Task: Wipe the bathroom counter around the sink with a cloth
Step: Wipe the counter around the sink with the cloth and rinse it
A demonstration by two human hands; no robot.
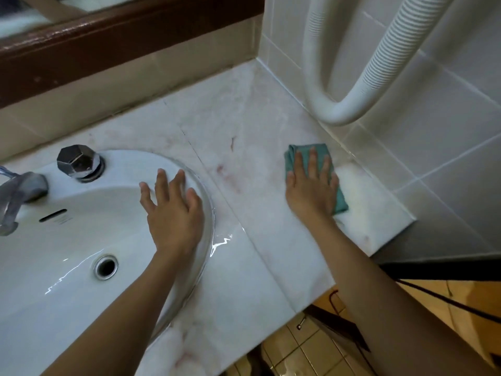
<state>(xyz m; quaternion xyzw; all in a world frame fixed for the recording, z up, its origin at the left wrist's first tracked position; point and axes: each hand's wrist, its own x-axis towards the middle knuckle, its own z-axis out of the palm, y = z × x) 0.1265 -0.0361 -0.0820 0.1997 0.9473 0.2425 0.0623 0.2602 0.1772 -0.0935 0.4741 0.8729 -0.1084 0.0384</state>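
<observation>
right hand (311,191) flat on cloth (340,199), counter (244,126)

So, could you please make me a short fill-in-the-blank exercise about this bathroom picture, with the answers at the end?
1. The right hand presses a cloth whose colour is ____.
2. The left hand rests flat on the rim of the ____.
3. The cloth lies on the counter, on the side of the sink nearest the tiled ____.
4. A white corrugated ____ hangs in a loop against the tiles, above the counter.

Missing words: green; sink; wall; hose
</observation>
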